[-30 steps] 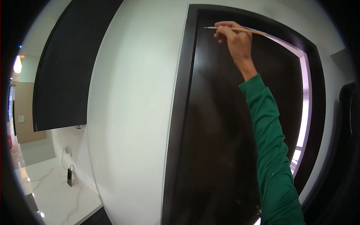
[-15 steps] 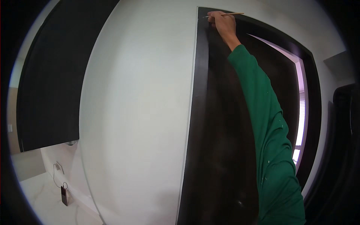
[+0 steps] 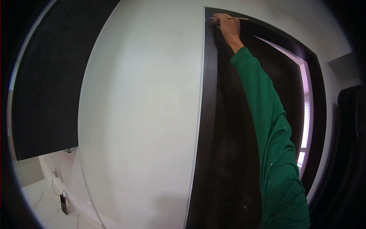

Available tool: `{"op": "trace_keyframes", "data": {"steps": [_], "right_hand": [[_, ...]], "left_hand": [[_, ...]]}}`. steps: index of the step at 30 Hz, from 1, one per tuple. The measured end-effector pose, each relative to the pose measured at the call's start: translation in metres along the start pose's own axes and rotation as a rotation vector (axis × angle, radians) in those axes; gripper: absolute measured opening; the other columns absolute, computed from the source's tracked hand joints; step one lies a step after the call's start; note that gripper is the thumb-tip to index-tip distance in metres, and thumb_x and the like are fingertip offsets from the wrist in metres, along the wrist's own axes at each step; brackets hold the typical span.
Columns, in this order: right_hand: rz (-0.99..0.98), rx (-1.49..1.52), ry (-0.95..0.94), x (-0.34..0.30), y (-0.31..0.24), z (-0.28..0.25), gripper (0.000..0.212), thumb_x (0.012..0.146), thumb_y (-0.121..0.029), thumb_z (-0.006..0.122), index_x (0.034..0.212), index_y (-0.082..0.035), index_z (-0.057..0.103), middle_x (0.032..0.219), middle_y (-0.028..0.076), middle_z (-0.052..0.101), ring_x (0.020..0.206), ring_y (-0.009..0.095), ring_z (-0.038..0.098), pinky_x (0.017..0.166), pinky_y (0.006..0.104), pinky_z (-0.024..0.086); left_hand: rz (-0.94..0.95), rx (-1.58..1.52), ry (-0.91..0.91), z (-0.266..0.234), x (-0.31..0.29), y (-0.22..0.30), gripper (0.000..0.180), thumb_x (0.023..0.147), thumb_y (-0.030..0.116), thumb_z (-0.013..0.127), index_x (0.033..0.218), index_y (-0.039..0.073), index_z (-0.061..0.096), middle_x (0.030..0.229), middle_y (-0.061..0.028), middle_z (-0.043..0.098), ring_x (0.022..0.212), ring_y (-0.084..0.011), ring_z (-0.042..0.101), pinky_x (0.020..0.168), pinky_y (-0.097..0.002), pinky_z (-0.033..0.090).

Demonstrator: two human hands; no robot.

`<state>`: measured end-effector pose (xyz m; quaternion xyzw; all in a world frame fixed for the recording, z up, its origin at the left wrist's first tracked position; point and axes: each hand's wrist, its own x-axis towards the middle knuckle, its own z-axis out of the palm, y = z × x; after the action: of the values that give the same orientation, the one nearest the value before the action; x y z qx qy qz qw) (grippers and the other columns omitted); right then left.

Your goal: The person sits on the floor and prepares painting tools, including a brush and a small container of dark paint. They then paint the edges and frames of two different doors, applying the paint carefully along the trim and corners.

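My right hand [image 3: 229,27] is raised high to the upper left corner of a dark door frame [image 3: 210,76]. Its fingers are closed round a thin paintbrush [image 3: 239,18] with a pale wooden handle that points right. The brush's tip is to the left, near the frame's outer edge; whether it touches the surface is too small to tell. A green sleeve [image 3: 267,110] with small pale specks covers my right arm. Behind the arm stands a dark brown door [image 3: 236,145], partly hidden by it. My left hand is out of view.
A white wall [image 3: 141,107] borders the frame on the left. Further left hangs a black cabinet [image 3: 49,84] above a pale marbled counter [image 3: 42,202], where a small dark device [image 3: 65,205] stands with a cord. A bright window [image 3: 305,122] shows through the gap at right.
The view has shifted slightly, so the frame sits a little further right. My right hand still holds the paintbrush, whose handle has tipped down slightly at its right end.
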<state>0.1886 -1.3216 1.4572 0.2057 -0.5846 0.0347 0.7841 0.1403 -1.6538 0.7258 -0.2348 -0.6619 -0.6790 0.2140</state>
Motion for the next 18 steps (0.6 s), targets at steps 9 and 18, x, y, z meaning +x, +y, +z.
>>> {"op": "trace_keyframes", "data": {"steps": [9, 18], "right_hand": [[-0.006, -0.021, -0.022, -0.004, 0.003, 0.004, 0.029, 0.085, -0.022, 0.057, 0.097, -0.002, 0.074, 0.086, 0.005, 0.072, 0.082, 0.013, 0.067, 0.074, 0.0267, 0.050], [0.020, -0.008, -0.027, -0.006, 0.002, 0.010, 0.028, 0.085, -0.020, 0.058, 0.097, 0.000, 0.074, 0.085, 0.007, 0.072, 0.082, 0.015, 0.067, 0.073, 0.0262, 0.050]], "left_hand": [[-0.057, -0.018, 0.006, 0.000, 0.010, 0.006, 0.047, 0.085, 0.014, 0.076, 0.124, 0.001, 0.054, 0.105, -0.0081, 0.055, 0.095, -0.0187, 0.053, 0.084, -0.0341, 0.044], [-0.051, -0.041, 0.025, 0.000, 0.013, 0.000, 0.042, 0.086, 0.014, 0.075, 0.121, 0.000, 0.057, 0.104, -0.0093, 0.057, 0.097, -0.0200, 0.055, 0.084, -0.0363, 0.045]]}}
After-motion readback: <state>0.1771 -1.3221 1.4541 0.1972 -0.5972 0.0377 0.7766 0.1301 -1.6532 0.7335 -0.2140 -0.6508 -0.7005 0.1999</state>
